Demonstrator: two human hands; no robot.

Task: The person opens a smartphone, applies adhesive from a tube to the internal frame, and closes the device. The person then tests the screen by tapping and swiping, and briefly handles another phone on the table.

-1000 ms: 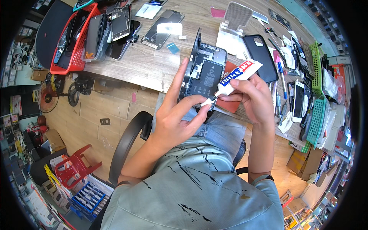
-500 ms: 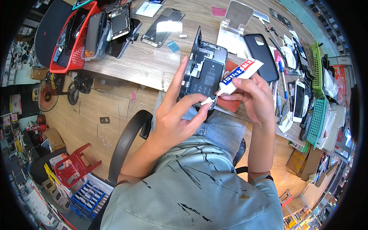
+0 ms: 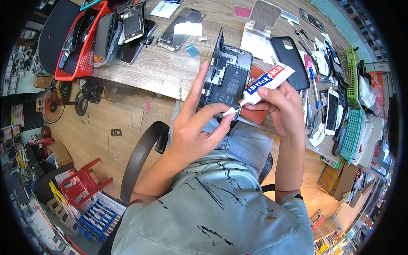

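An opened smartphone point(image 3: 229, 80) stands over the table's near edge, its battery and inner parts exposed. Its screen panel point(image 3: 211, 63) is swung up along the left side. My left hand point(image 3: 191, 127) stretches its index finger along that panel. Between its thumb and another finger it pinches a small white cap-like piece point(image 3: 230, 111) at the phone's lower end. My right hand point(image 3: 282, 104) is closed on a white, blue and red glue tube point(image 3: 272, 80). The tube's thin nozzle points down at the phone's lower right corner, close to the white piece; whether it touches, I cannot tell.
A red basket of phones point(image 3: 70, 76) sits at the table's left, beside loose phones and a removed screen point(image 3: 180, 32). Ahead are a white phone stand point(image 3: 257, 36) and a black case point(image 3: 293, 63). Pens, a white phone point(image 3: 331, 112) and green baskets point(image 3: 350, 136) crowd the right.
The glue tube has shifted very slightly to the right and its nozzle has lifted a touch. My left hand and the phone hold almost the same position.
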